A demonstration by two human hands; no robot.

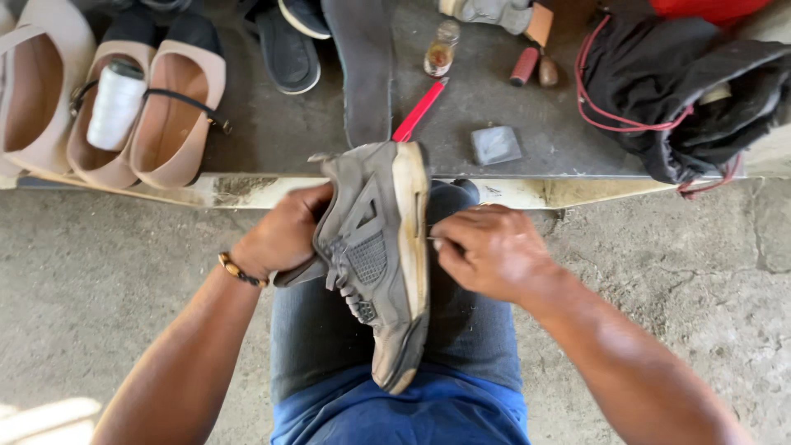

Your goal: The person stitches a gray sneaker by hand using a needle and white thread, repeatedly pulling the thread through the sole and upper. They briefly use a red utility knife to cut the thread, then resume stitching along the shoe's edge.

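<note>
A worn grey sneaker (pixel 375 255) with a dirty cream sole lies on its side across my knees, toe toward me. My left hand (pixel 284 233) grips its upper near the collar. My right hand (pixel 492 249) is closed at the sole's edge, its fingertips pinching something thin against the seam; a needle or thread is too small to make out. A beaded bracelet (pixel 241 270) circles my left wrist.
Ahead is a low grey platform (pixel 272 132) with beige flat shoes (pixel 165 107), a white thread spool (pixel 115 103), a dark shoe (pixel 288 53), a grey insole (pixel 362 66), a red-handled tool (pixel 418 110), a small bottle (pixel 441 49), a grey block (pixel 495 144) and a black bag (pixel 684 82). Concrete floor lies around.
</note>
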